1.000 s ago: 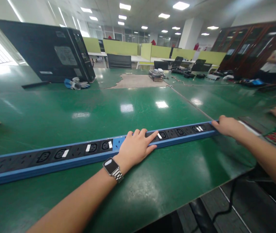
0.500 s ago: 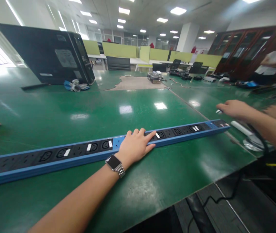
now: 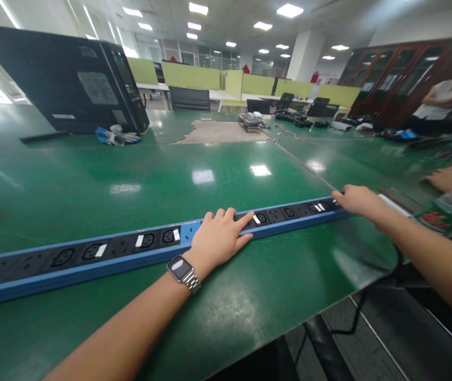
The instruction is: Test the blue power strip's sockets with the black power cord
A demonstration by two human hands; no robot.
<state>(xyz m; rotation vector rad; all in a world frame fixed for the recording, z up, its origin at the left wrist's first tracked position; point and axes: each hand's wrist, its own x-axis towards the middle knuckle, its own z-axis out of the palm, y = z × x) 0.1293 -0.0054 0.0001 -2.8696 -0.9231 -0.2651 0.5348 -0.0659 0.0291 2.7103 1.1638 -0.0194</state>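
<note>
Head view: left hand (image 3: 216, 241) lies flat, fingers spread, mid-length on the long, rigid blue-and-black metal power strip (image 3: 91, 253), right hand (image 3: 355, 200) loosely cupping its two o'clock end; likely heavy, best gripped at both ends.

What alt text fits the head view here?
Two bare hands rest on a long blue power strip lying across a green table: the left hand, wearing a wristwatch, at mid-length, the right hand at its far end.
</note>
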